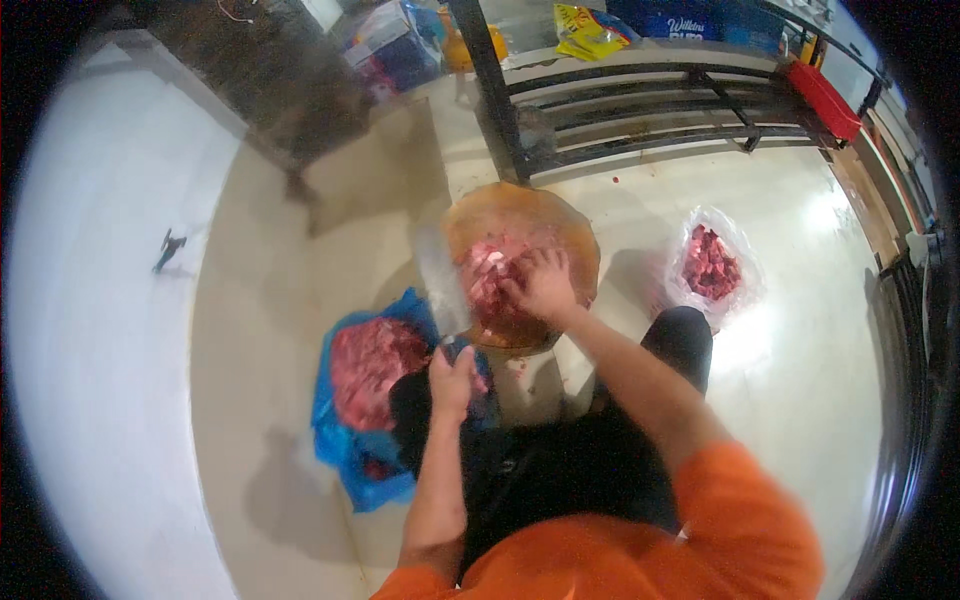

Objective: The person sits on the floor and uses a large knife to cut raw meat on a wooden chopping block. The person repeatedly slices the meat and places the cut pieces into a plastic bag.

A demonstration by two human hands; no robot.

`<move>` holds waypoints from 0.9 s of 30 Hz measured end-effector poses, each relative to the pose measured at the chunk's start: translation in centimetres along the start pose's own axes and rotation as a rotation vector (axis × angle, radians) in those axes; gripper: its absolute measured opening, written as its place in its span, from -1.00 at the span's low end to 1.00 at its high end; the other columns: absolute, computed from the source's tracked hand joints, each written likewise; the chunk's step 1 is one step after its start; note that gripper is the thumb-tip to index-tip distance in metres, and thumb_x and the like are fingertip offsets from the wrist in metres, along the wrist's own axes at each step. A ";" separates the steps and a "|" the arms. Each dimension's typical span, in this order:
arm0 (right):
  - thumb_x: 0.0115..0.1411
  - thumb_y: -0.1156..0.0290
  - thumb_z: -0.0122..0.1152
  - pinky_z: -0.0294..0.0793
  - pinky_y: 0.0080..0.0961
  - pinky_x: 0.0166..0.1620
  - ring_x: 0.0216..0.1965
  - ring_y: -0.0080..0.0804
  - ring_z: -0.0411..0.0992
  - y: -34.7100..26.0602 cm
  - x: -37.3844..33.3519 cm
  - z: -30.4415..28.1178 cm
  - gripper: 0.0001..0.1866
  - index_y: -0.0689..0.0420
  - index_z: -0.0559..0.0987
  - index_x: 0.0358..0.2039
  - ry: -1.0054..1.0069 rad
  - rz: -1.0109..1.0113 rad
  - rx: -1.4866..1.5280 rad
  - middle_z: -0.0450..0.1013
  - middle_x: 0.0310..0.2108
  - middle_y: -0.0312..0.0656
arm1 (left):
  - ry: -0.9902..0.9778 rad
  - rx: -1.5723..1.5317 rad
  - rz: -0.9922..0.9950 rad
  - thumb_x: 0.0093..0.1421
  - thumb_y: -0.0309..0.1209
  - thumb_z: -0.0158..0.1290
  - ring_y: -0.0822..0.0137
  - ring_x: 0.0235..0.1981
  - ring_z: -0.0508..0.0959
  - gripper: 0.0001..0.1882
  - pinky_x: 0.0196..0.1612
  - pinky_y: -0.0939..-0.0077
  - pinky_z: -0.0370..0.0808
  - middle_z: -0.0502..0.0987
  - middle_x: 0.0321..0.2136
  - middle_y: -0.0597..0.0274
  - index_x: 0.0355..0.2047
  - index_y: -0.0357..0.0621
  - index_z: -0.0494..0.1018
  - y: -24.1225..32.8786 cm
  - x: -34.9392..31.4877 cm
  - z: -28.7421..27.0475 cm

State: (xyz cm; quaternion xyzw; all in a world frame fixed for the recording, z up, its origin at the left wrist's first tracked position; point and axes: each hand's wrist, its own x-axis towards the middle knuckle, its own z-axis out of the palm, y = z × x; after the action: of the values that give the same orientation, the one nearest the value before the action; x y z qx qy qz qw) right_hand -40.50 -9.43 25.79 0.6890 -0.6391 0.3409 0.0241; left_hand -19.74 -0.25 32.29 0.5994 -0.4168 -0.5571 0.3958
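Note:
A round wooden chopping block (570,225) stands in front of me with a heap of cut raw meat (490,275) on it. My left hand (452,385) is closed around the dark handle of a cleaver (440,275). Its wide pale blade stands along the block's left edge, blurred. Over the right side of the heap lies my right hand (548,285), fingers spread and touching the meat. Its fingertips are partly lost among the pieces. Left of my knee, a large slab of raw meat (370,370) rests on a blue plastic bag (325,385).
A clear plastic bag (745,285) of cut meat pieces (708,265) sits on the floor at the right. Beyond the block stands a black metal rack (640,105) with a yellow packet (590,32) above it. A white wall (110,300) rises at the left.

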 end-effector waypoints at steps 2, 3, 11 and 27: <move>0.13 0.09 0.11 -0.05 0.16 0.21 0.06 -0.15 0.36 -0.9 0.7 0.7 -0.60 0.04 0.56 -0.11 0.111 -0.050 -0.113 0.47 -0.07 -0.03 | 0.047 0.008 -0.010 0.23 -0.44 0.03 0.41 -0.78 0.35 -0.83 -0.72 0.46 0.38 0.33 -0.66 0.29 -0.21 -0.18 0.30 0.0 -0.1 -0.4; 0.13 0.10 0.12 0.03 0.11 0.19 0.01 -0.14 0.39 -0.9 1.2 0.8 -0.61 0.06 0.57 -0.13 -0.037 0.029 -0.131 0.49 -0.12 -0.02 | 0.027 0.010 -0.010 0.23 -0.44 0.03 0.41 -0.78 0.35 -0.82 -0.72 0.46 0.38 0.33 -0.66 0.29 -0.21 -0.18 0.30 -0.5 -0.3 -0.5; 0.08 0.30 0.17 0.47 -0.42 -0.34 -0.43 -0.31 0.49 4.8 5.2 -1.8 -0.76 0.22 0.57 -0.35 -0.001 0.744 1.020 0.53 -0.44 -0.14 | -0.215 0.292 0.035 0.20 -0.38 0.07 0.34 -0.73 0.47 -0.73 -0.65 0.40 0.40 0.49 -0.60 0.15 -0.19 -0.29 0.32 -3.8 -1.7 0.9; -0.06 0.17 0.35 0.50 -0.33 -0.18 -0.34 -0.23 0.55 9.4 -0.7 -2.6 -0.67 0.14 0.66 -0.35 -0.393 0.555 0.346 0.57 -0.39 -0.04 | -0.129 0.589 0.260 0.20 -0.35 0.08 0.12 -0.55 0.59 -0.60 -0.47 0.29 0.48 0.55 -0.46 -0.07 -0.01 -0.27 0.33 4.2 -2.3 7.2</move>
State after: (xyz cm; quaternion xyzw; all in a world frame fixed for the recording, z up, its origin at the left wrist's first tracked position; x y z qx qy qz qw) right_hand -50.04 -9.29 23.61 0.5359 -0.7268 0.2987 -0.3087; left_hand -27.28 0.39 36.51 0.5933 -0.6572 -0.3942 0.2463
